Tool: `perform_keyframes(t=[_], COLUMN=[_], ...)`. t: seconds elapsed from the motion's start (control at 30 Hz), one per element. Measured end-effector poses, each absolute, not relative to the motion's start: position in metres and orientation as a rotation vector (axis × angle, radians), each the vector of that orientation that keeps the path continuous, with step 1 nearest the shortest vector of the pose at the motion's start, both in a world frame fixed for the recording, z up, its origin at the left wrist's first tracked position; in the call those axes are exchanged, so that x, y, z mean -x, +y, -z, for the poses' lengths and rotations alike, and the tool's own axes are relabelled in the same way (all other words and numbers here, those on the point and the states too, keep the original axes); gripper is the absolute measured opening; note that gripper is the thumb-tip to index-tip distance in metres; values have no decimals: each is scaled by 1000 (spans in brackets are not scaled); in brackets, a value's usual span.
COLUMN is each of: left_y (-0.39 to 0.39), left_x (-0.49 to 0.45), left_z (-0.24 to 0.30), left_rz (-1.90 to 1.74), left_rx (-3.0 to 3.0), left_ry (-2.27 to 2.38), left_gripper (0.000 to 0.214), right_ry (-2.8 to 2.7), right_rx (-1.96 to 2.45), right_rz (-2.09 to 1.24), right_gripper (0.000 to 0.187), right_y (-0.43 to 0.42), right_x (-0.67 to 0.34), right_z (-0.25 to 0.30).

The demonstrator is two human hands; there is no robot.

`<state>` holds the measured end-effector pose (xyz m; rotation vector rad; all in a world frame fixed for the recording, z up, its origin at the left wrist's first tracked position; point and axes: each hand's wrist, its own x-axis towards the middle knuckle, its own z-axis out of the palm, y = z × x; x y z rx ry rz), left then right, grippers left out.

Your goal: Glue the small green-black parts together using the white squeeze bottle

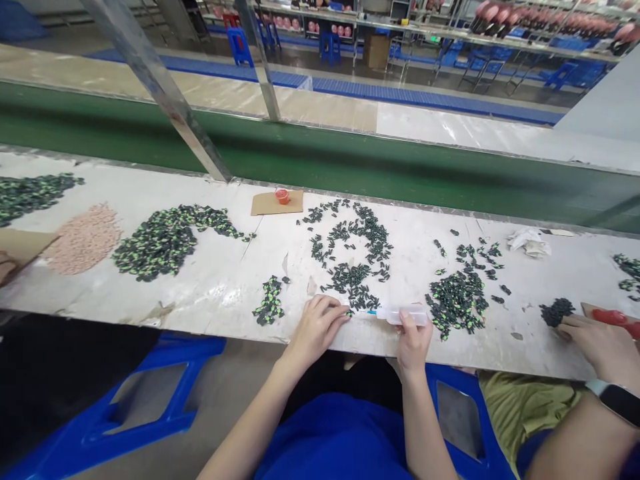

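My right hand (414,340) is closed around a clear plastic dispensing bottle (403,315) with a thin blue-based tip pointing left. My left hand (317,325) pinches a small dark piece with a bit of green (349,313) at its fingertips, close to the bottle's tip. Just beyond both hands lies a loose, ring-like spread of small black pieces (353,277). Left of my left hand is a small heap of black-and-green pieces (269,301). A larger heap of black-and-green pieces (457,300) sits right of the bottle.
A co-worker's hand (597,340) touches a dark pile (557,311) at right. Cardboard (265,204) with a small red cup (283,196) lies at the back. Further left are a big black-and-green heap (157,243) and pinkish pieces (86,239). A metal post (170,107) rises behind.
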<state>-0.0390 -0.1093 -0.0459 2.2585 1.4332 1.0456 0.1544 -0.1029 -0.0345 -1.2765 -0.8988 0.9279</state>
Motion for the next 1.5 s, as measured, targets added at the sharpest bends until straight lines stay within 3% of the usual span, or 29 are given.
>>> perform_keyframes(t=[0.2, 1.5], left_y=[-112, -109], left_x=[36, 38], left_z=[48, 51], left_rz=[-1045, -1158], left_rx=[-2205, -2099], left_ry=[1407, 1390], left_gripper=[22, 14], right_ry=[-981, -1054], right_rx=[1352, 1489], right_rz=[-816, -916], right_gripper=[32, 34], right_y=[-103, -100], right_x=[-150, -143], right_z=[30, 30])
